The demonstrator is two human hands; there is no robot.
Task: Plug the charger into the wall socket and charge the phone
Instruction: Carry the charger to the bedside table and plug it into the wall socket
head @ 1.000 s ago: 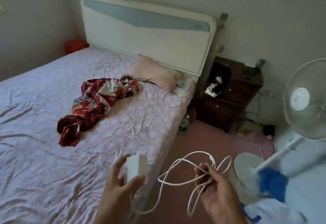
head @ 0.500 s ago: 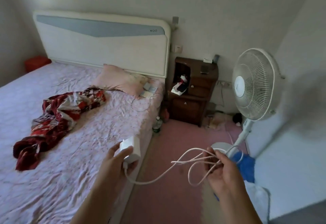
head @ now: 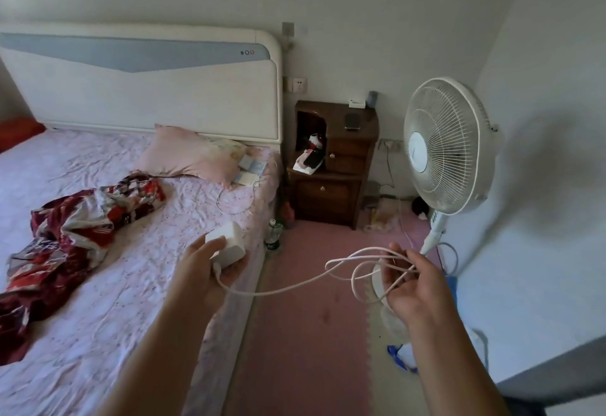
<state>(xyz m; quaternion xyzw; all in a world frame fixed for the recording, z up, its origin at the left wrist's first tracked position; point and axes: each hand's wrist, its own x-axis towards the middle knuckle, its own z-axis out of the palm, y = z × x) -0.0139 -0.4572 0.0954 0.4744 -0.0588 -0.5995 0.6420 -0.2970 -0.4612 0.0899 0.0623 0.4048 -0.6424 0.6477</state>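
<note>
Left hand (head: 203, 264): closed around the white charger brick (head: 228, 245), thumb on its top face, fingers beneath; held out over the bed edge, prong end seemingly turned away toward the far wall, probably ready for insertion.
Right hand (head: 411, 281): fingers curled loosely around several loops of the white charging cable (head: 357, 268); gathered so, slack kept off the floor and clear of the feet.
Cable run: one strand sagging from the brick's near end across to the loops; free plug end not distinguishable among the coils.
Wall socket (head: 298, 84): white plate on the far wall, just beside the headboard (head: 141, 87) and above the wooden nightstand (head: 334, 166); well apart from both hands, nothing plugged in.
Second outlet (head: 390, 145): lower on the wall between nightstand and pedestal fan (head: 449, 150); cords hanging from it, details too small to read.
Phone (head: 352, 120): dark slab lying on the nightstand top, possibly the handset; identification uncertain.
Bed (head: 98, 284): wrinkled pink sheet, pink pillow (head: 193, 156), red patterned garment (head: 85, 219) lying loose.
Task stage, judged: carrying phase; brick not yet plugged, phone not yet connected.
Next requirement, judged: approach to the socket, prongs aligned with the slots, cable uncoiled to reach the nightstand.
</note>
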